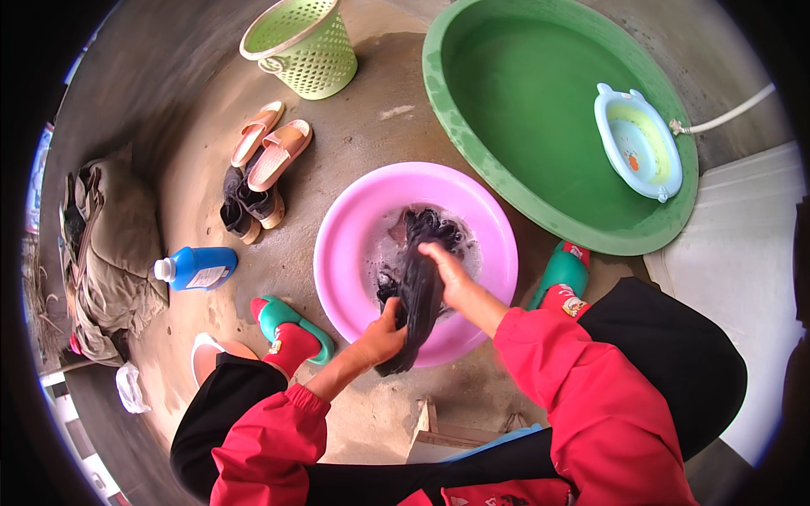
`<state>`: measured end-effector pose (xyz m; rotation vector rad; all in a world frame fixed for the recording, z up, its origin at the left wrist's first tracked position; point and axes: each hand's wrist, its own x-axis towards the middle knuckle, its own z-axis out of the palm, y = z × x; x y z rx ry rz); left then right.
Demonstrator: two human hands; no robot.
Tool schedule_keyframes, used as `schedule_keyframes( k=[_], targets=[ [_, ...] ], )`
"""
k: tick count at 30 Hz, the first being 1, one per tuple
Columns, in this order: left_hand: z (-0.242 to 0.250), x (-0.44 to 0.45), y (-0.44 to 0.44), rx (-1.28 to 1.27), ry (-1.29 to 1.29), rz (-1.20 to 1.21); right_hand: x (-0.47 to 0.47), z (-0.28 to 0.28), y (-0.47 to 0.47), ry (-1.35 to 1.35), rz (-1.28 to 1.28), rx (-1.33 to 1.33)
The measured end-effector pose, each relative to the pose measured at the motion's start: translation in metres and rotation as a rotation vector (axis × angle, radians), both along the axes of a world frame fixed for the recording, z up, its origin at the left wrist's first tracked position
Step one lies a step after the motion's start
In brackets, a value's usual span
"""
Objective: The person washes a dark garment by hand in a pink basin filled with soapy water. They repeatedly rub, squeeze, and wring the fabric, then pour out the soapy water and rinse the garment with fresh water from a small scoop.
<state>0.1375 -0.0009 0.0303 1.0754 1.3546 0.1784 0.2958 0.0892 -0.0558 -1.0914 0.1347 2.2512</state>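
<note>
A pink plastic basin (342, 253) stands on the floor between my feet, with sudsy water and dark wet fabric in it. Above its near side, my left hand (385, 332) grips the lower end of a black wet cloth (414, 303), whose end hangs at the basin's rim. My right hand (450, 275) holds the same cloth higher up, with the thumb and fingers around its edge. Part of the cloth reaches down into the suds. What kind of garment it is cannot be told.
Around me are a green tub (436, 95) of water with a light-blue small basin (604, 126) floating in it, a hose (728, 117), a green basket (316, 63), pink slippers (278, 155), dark shoes (253, 202), a blue bottle (212, 262) and a fabric heap (123, 234).
</note>
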Motion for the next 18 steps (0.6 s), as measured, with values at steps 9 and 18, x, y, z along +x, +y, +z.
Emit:
schedule_keyframes(
  k=[9, 18],
  targets=[
    [-0.031, -0.025, 0.019, -0.567, -0.68, 0.2, 0.015, 0.023, 0.016, -0.619, -0.15, 0.422],
    [-0.091, -0.059, 0.059, 0.043, 0.679, -0.046, 0.019, -0.007, 0.046, -1.373, 0.717, 1.289]
  ],
)
